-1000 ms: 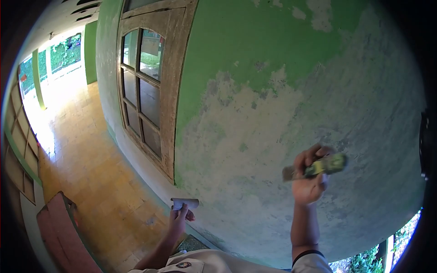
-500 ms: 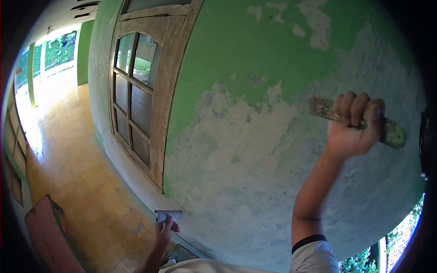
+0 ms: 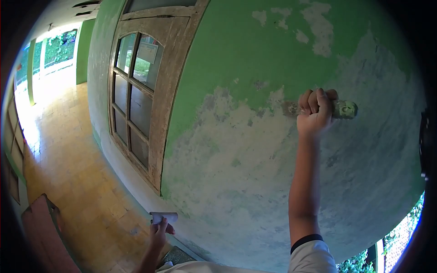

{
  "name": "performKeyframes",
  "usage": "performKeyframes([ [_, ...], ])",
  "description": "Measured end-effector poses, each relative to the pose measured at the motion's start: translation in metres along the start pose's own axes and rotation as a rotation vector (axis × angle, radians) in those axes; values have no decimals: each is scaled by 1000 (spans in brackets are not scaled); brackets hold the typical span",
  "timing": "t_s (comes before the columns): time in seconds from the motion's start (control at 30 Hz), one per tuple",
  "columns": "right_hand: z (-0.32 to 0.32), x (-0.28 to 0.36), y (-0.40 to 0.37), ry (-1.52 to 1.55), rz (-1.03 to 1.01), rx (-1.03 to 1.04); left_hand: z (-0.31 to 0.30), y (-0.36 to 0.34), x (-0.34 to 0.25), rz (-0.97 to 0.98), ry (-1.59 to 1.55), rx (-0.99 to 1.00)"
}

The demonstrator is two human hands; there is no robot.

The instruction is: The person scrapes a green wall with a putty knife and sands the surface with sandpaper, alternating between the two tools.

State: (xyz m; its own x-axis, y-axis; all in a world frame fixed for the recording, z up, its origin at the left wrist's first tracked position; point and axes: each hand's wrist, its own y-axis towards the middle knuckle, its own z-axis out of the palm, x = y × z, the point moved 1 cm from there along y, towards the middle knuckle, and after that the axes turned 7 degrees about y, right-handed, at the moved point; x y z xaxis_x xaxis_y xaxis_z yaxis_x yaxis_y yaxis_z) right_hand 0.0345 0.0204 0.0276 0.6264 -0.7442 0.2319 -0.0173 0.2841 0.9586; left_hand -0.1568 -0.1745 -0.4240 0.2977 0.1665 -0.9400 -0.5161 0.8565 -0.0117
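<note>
My right hand (image 3: 315, 111) is wrapped round a flat, paint-smeared scraper (image 3: 344, 109), held across the green wall (image 3: 241, 59). The scraper's brown end points left; its green-stained end sticks out to the right of my fist. Behind it the wall shows a large bare patch of pale grey plaster (image 3: 227, 145), with ragged paint along its upper border. Low in the view, my left hand (image 3: 159, 232) pinches a small grey, slightly curled sheet-like piece (image 3: 165, 217) near the foot of the wall.
A weathered wooden window frame (image 3: 167, 109) with glass panes is set in the wall to the left. Yellow tiles (image 3: 82, 168) cover the floor. A reddish board-like piece of furniture (image 3: 45, 232) stands at lower left. Greenery (image 3: 359, 264) shows at lower right.
My right hand has moved left across the wall with the scraper, and the scraper now lies nearer to level. My left hand has shifted slightly left and down with the grey piece.
</note>
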Motion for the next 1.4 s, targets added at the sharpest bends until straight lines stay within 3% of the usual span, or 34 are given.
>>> performKeyframes([
  [0.1, 14, 23, -6, -76, -63, 18, 2, 3, 1, 20, -18, -3],
  [0.17, 18, 41, -13, 71, -285, 315, 4, 6, 1, 29, -20, -4],
  [0.2, 19, 32, -13, 70, -282, 314, 3, 6, 1, 18, -8, -1],
  [0.27, 17, 5, -16, -395, -161, 52, 1, 4, 2, -2, 11, 10],
  [0.33, 13, 8, -15, -386, -154, 143, 2, 5, 3, -1, -1, 20],
  [0.4, 16, 19, -19, -52, -133, 118, 2, 3, 3, -14, -7, 9],
  [0.53, 15, 32, -19, 115, -306, 291, 2, 5, 8, -35, -19, -1],
  [0.6, 9, 5, -14, -352, -187, 116, 3, 3, 6, -33, 4, 11],
  [0.67, 10, 10, -14, -321, -172, 162, 5, 5, 6, -18, 10, 14],
  [0.73, 11, 24, -18, 57, -200, 259, 5, 5, 8, -11, -11, 21],
  [0.8, 15, 30, -20, 154, -265, 328, 5, 6, 9, -16, -7, 25],
  [0.9, 13, 5, -17, -356, -122, 61, 4, 3, 11, -26, 2, 43],
  [0.93, 12, 7, -17, -355, -124, 59, 5, 4, 10, -15, -10, 50],
  [1.03, 11, 17, -21, -273, -134, 174, 7, 1, 4, -23, 27, 61],
  [1.1, 12, 29, -24, 164, -258, 322, 9, 0, -3, -27, 33, 45],
  [1.13, 9, 18, -21, 167, -256, 324, 10, -1, -5, -38, 45, 34],
  [1.2, 3, -5, -16, -454, -269, 105, 9, 0, 2, -42, 28, 46],
  [1.33, 20, 6, -19, -150, -96, 186, 7, -1, 6, -49, 20, 41],
  [1.4, 22, 23, -17, -23, -174, 250, 6, -2, 4, -50, 24, 37],
])
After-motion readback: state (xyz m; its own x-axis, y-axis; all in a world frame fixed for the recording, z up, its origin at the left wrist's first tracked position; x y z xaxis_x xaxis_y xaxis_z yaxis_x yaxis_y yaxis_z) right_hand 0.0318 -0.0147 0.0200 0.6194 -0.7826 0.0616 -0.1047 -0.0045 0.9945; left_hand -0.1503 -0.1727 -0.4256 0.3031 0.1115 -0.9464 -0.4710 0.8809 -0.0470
